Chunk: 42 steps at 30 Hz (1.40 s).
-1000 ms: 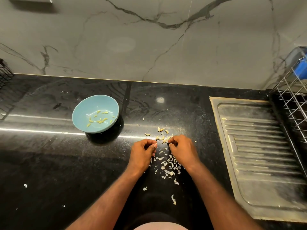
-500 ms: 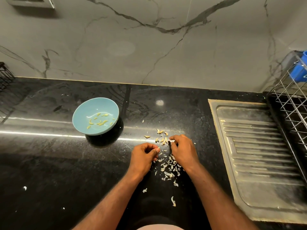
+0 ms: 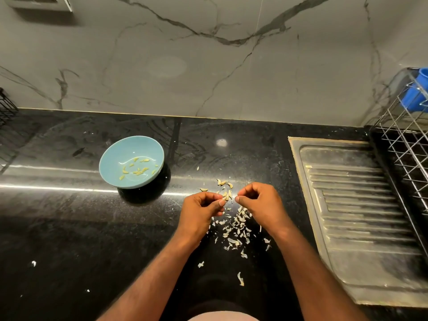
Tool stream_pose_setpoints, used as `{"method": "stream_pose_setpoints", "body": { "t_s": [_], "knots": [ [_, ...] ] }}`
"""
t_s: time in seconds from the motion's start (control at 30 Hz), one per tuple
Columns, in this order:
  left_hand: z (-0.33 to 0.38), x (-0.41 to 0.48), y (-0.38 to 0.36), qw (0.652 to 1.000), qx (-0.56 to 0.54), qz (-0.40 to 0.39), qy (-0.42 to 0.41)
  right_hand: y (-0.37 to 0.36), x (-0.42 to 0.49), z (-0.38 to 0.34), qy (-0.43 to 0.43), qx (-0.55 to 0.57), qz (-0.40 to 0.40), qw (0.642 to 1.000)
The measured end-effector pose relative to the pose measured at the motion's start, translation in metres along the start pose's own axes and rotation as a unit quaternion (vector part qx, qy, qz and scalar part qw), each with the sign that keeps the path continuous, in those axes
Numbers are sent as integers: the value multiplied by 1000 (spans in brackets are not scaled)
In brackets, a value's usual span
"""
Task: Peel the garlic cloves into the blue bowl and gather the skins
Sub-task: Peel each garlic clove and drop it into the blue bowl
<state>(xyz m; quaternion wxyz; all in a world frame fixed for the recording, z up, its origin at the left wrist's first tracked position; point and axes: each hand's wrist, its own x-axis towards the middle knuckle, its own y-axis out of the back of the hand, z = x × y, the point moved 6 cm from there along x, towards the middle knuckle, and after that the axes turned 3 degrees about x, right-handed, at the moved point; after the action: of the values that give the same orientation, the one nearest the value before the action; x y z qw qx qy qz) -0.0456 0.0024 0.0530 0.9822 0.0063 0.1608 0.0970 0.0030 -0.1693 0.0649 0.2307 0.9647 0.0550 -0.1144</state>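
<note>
A blue bowl stands on the black counter at the left, with several peeled garlic cloves inside. Right of it, a few unpeeled cloves lie loose on the counter. My left hand pinches a small garlic clove at its fingertips. My right hand is just right of it, with fingers curled and thumb and forefinger pressed together. I cannot see anything between them. A scatter of white skins lies on the counter under and between my hands.
A steel drainboard is set into the counter at the right. Behind it is a wire rack holding a blue cup. A black wire rack sits at the far left. A marble wall backs the counter, where stray skin bits lie.
My right hand has drawn back from the loose cloves and now sits level with my left hand. The left hand still pinches the clove. The bowl has not moved.
</note>
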Motion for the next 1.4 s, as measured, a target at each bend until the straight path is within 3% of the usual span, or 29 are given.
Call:
{"method": "stream_pose_setpoints", "body": {
  "t_s": [0.1,0.3,0.43,0.63,0.97,1.2,1.4],
  "knots": [
    [15,-3,-2,999,0,-8,-33,0,-16,-8,-6,43,-59,997],
    [36,-13,-4,991,78,-22,-110,8,-36,-29,25,115,-56,991],
    [52,-21,-6,983,88,-23,-158,12,-39,-40,49,137,-30,989],
    [68,-30,-9,988,8,-40,-147,19,-52,-58,126,111,19,986],
    [89,-46,-7,976,3,10,-216,30,-75,-90,244,96,45,964],
    [98,-56,-11,964,27,11,-264,36,-84,-100,287,93,95,949],
    [105,-60,-11,957,31,-4,-289,39,-88,-105,273,120,103,949]
  ]
}}
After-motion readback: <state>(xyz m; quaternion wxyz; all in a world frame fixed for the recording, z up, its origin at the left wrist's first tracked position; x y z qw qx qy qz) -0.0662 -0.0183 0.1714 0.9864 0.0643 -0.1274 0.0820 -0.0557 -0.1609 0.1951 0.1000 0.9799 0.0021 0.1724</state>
